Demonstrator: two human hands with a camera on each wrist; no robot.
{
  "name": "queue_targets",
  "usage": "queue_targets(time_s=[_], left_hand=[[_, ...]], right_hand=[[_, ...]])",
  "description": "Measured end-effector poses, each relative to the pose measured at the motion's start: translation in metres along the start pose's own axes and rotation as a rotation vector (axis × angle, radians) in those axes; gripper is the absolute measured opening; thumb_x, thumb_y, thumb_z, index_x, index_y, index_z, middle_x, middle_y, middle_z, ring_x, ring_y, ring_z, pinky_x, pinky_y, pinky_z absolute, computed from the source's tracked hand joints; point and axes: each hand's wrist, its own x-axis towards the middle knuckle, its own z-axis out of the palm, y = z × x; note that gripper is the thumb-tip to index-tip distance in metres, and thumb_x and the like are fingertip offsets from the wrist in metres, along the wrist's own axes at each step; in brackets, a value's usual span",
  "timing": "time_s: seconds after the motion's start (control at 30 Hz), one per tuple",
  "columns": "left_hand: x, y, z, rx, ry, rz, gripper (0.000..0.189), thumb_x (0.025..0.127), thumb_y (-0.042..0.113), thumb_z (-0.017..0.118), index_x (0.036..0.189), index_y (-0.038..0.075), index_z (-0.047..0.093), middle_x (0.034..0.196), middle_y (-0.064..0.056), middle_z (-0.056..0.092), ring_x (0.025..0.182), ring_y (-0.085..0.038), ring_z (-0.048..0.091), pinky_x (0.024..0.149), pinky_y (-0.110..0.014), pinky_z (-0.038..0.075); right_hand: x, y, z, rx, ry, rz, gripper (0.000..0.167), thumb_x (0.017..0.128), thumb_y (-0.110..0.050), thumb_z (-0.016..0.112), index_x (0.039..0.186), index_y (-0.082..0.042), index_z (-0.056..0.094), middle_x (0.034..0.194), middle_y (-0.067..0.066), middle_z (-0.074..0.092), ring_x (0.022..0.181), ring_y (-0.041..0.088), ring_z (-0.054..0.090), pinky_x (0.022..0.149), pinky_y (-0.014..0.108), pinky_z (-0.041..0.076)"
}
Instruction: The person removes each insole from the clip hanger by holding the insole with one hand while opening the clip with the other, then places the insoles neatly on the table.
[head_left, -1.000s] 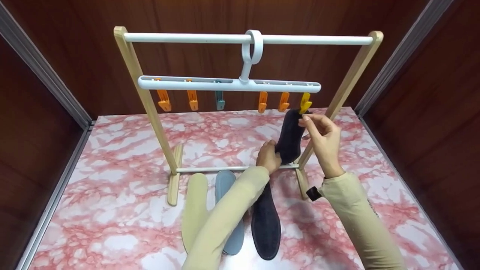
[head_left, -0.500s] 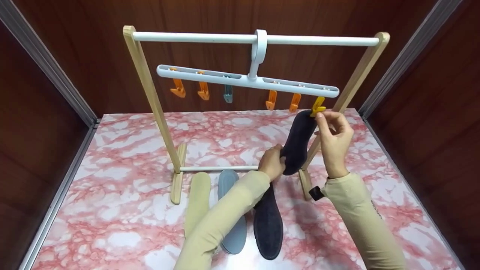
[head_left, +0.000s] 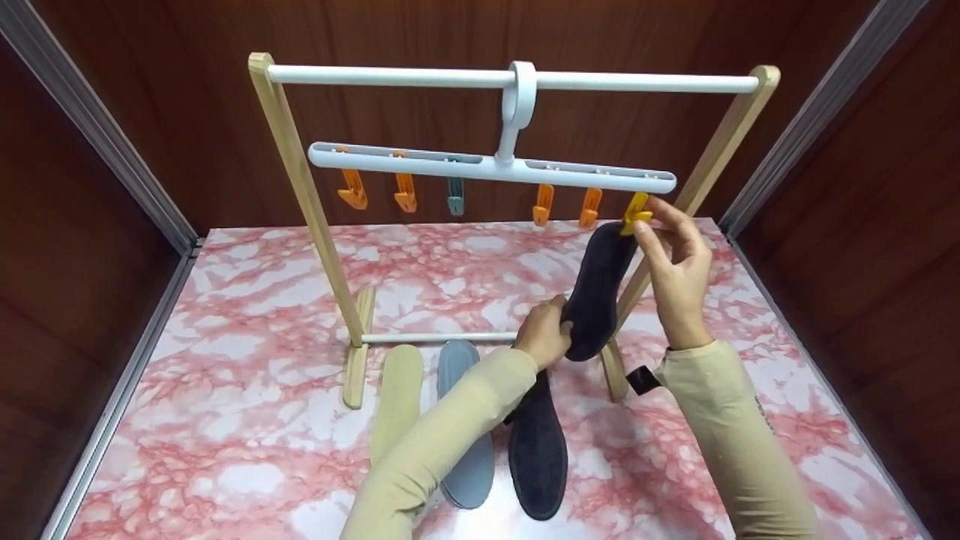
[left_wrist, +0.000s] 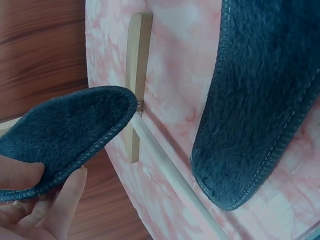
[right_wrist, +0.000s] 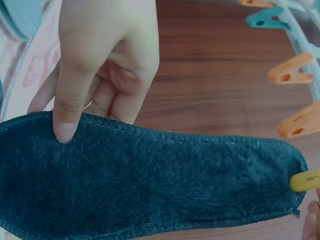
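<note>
My left hand (head_left: 544, 330) pinches the side edge of a dark, fuzzy insole (head_left: 600, 281) between thumb and fingers. In the right wrist view, the left thumb lies on the insole's pile (right_wrist: 175, 175). A yellow clothes peg (head_left: 634, 215) sits over the insole's upper end. My right hand (head_left: 679, 266) pinches this peg, thumb in front and index finger by its top. The peg hangs at the right end of a pale plastic hanger (head_left: 495, 169). A second dark insole (head_left: 538, 457) lies on the table below, partly covered by the left forearm in the head view.
The hanger hooks over the white rail of a wooden rack (head_left: 304, 202). Several orange pegs (head_left: 405, 193) and one teal peg (head_left: 455, 196) hang along it. A beige insole (head_left: 397, 397) and grey-blue insoles (head_left: 469, 472) lie on the marbled table (head_left: 247, 420).
The hanger has tilted, its right end lower. Both hands and the held insole have shifted right, and the insole sits lower. My right index finger has risen to the yellow peg's top.
</note>
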Motion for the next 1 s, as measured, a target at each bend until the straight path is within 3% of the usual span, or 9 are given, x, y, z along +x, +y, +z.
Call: queue_targets(time_s=[0.2,0.33,0.7,0.87,1.0], left_hand=[[-0.003,-0.001,-0.002,-0.007,-0.028,-0.01,0.012,0.09,0.005,0.059,0.101,0.003,0.056,0.095,-0.013,0.065,0.096,-0.027,0.064,0.082,-0.035,0.051],[-0.005,-0.002,-0.001,-0.002,-0.029,0.015,0.012,0.089,0.005,0.06,0.1,0.002,0.056,0.093,-0.013,0.066,0.093,-0.025,0.064,0.081,-0.033,0.05],[-0.011,-0.005,-0.002,-0.013,-0.031,0.037,0.009,0.088,0.003,0.06,0.097,0.002,0.058,0.091,-0.013,0.067,0.088,-0.025,0.065,0.076,-0.032,0.051],[-0.015,-0.002,-0.004,-0.023,-0.057,0.042,0.008,0.088,0.003,0.061,0.094,0.003,0.057,0.088,-0.011,0.067,0.085,-0.024,0.065,0.073,-0.031,0.05],[-0.021,-0.001,-0.003,-0.003,-0.07,0.073,0.007,0.087,0.004,0.061,0.092,0.005,0.057,0.087,-0.01,0.067,0.085,-0.022,0.065,0.072,-0.029,0.05]], right_hand=[[0.001,-0.003,0.002,0.157,-0.009,0.115,0.029,0.087,-0.003,0.064,0.115,0.001,0.065,0.106,0.003,0.067,0.097,0.016,0.059,0.088,0.024,0.047],[0.003,-0.004,0.004,0.168,-0.002,0.141,0.022,0.086,-0.002,0.065,0.108,-0.001,0.066,0.098,0.002,0.067,0.092,0.013,0.061,0.086,0.023,0.047],[0.005,-0.002,0.009,0.168,0.004,0.123,0.01,0.086,-0.001,0.065,0.096,-0.001,0.066,0.089,0.001,0.069,0.084,0.01,0.062,0.081,0.021,0.048],[0.009,-0.004,0.011,0.272,-0.008,0.114,0.002,0.087,-0.002,0.065,0.089,-0.002,0.065,0.086,0.004,0.071,0.082,0.014,0.065,0.076,0.022,0.05],[0.012,-0.004,0.013,0.347,-0.008,0.109,0.006,0.087,-0.003,0.067,0.087,0.002,0.064,0.084,0.009,0.073,0.08,0.018,0.067,0.072,0.023,0.05]])
